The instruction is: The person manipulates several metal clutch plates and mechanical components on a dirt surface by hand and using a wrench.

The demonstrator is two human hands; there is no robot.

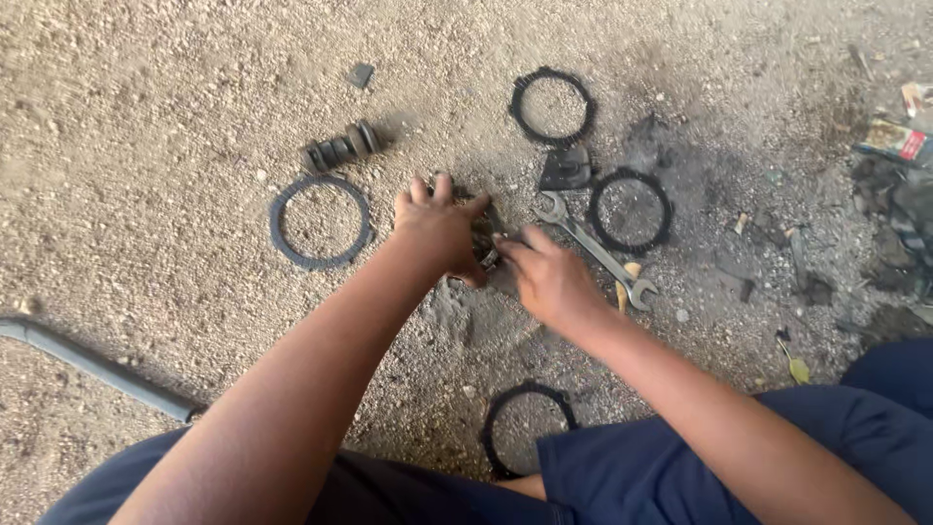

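Note:
My left hand [439, 231] is closed over a dark, greasy metal part [484, 239] that rests on the sandy ground. My right hand [546, 278] touches the same part from the right with its fingertips. Most of the part is hidden under both hands. A steel open-ended spanner [595, 249] lies just to the right of my right hand, angled toward the lower right.
Several dark toothed rings lie around: one at the left [320, 221], one at the top [552, 106], one at the right [631, 211], one near my knees [526, 428]. A small dark coil-like cylinder [341, 148], a dark flat plate [567, 168], a grey pipe [92, 366] and scrap at far right [899, 142].

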